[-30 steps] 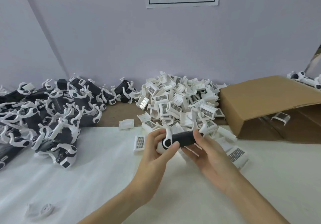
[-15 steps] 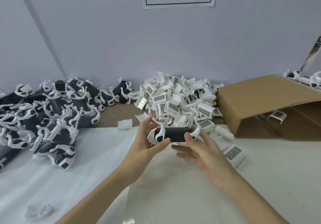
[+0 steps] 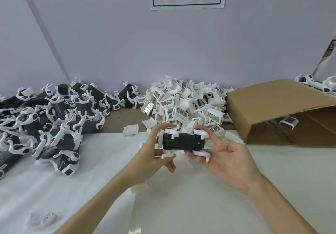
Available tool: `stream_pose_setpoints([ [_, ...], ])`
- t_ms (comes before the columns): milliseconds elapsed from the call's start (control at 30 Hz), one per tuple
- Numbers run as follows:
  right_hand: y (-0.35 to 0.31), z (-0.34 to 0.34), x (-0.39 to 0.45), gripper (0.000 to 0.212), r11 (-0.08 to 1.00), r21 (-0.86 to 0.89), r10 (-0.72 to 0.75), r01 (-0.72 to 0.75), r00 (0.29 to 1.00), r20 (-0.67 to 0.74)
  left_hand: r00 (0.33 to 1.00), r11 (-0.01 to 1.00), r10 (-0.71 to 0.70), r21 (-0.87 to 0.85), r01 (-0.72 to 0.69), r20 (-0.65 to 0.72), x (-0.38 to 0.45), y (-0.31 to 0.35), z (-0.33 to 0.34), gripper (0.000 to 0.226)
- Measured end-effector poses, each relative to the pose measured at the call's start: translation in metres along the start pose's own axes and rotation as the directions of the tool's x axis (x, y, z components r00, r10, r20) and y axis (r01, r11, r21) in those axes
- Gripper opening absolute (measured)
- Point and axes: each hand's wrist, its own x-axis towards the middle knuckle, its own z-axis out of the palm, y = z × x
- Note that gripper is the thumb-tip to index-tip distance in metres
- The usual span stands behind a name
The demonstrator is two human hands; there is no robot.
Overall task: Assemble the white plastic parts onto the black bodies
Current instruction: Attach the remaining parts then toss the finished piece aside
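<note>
At far left we see a heap of black bodies with white arms (image 3: 45,123) against the wall, probably stock kept within reach. Just right of it, our left hand (image 3: 154,153) curls round one end of a black body (image 3: 181,141), held level above the white sheet (image 3: 54,188), flat face up for inspection or fitting, we judge. Our right hand (image 3: 223,159) cradles the other end, fingers loosely bent beneath, thumb on top. Behind lies a pile of white plastic parts (image 3: 183,104), close by for the next pick. At right, a cardboard box (image 3: 272,106) lies on its side.
</note>
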Motion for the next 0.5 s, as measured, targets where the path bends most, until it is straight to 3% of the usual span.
stream_pose_setpoints([
  [100,0.007,0.006,0.005,0.026,0.998,-0.027,-0.057,0.054,0.986,-0.154,0.999,0.997,0.007,-0.081,-0.003,0.047,-0.001,0.001,-0.008,0.077],
  [167,0.015,0.007,0.011,0.023,0.964,-0.240,-0.182,0.117,0.946,-0.270,0.997,0.984,-0.007,-0.175,0.020,0.073,-0.002,0.002,-0.008,0.072],
  [233,0.020,0.009,0.014,0.026,0.912,-0.366,-0.301,0.184,0.907,-0.295,0.996,0.937,-0.059,-0.341,0.079,0.069,-0.002,0.001,-0.005,0.059],
  [333,0.021,0.010,0.012,0.043,0.862,-0.448,-0.381,0.236,0.885,-0.266,0.985,0.857,-0.169,-0.489,0.165,0.035,0.001,0.006,0.000,0.044],
  [433,0.024,0.011,0.009,0.043,0.714,-0.661,-0.436,0.230,0.885,-0.163,0.970,0.899,-0.236,-0.391,0.196,-0.055,0.001,0.006,0.010,0.063],
  [500,0.029,0.011,0.008,0.044,0.587,-0.784,-0.447,0.202,0.888,-0.105,0.961,0.928,-0.237,-0.328,0.179,-0.146,-0.001,0.005,0.013,0.063],
])
